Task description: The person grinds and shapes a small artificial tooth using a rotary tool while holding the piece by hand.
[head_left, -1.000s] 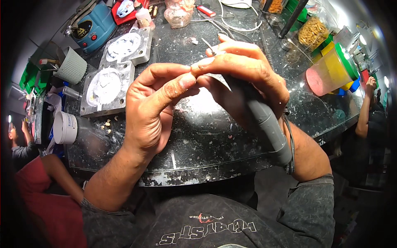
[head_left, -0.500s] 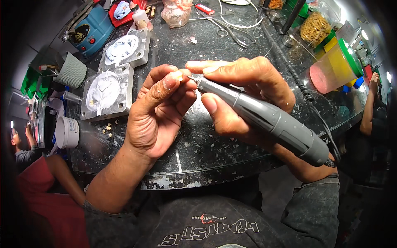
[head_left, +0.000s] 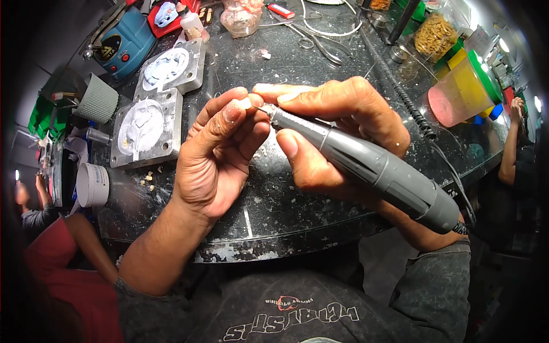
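Observation:
In my left hand a small white piece, tooth-like in shape, is pinched between thumb and index finger, with the other fingers curled. My right hand is closed on a grey rotary handpiece, its thumb below the barrel and fingers over it. The tool's thin metal tip points left, close beside the white piece; I cannot tell whether they touch. A coiled cord lies behind my right hand. Left of my hands are two metal flasks filled with white plaster, one in front of the other.
The black worktop holds white tubs, a grey cup, a blue machine, pliers, a wrapped pink lump and green-lidded containers. Other people sit at the left and right.
The handpiece has swung from steep to slanting, its rear toward the lower right, and my right hand's grip has shifted. Since half a second ago both hands have stayed nearly still.

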Demonstrator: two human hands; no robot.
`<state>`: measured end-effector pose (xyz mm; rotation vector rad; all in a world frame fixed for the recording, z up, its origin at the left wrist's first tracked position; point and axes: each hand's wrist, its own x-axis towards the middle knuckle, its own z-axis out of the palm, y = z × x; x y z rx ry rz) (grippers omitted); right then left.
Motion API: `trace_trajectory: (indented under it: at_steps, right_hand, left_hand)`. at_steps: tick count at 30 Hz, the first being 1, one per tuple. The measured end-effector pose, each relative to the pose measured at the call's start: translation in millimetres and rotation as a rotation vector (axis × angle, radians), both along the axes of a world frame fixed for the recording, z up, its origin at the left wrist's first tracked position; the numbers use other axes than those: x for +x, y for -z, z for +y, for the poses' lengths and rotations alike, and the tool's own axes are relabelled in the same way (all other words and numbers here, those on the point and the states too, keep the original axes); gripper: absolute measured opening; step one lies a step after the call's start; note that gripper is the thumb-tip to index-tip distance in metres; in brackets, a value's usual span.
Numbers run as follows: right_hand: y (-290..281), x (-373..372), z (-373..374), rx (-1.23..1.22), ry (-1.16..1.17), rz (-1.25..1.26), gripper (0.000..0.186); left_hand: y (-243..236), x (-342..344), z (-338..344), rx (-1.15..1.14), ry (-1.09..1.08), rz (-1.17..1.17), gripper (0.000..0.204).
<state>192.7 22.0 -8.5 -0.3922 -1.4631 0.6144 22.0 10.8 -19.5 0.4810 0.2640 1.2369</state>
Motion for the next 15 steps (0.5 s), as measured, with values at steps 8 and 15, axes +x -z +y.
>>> trace_trajectory:
  at_steps: [8,15]
  right_hand:
    - [-3.4,6.3,7.7,0.147,0.035,-0.035,0.027]
    - [0.1,8.4,8.1,0.041,0.096,0.039,0.026]
  left_hand:
    - [-6.9,2.1,-4.3,0.139,-0.049,0.107,0.019]
    - [-44.4,16.5,-40.1,0.603,0.159,0.166,0.001]
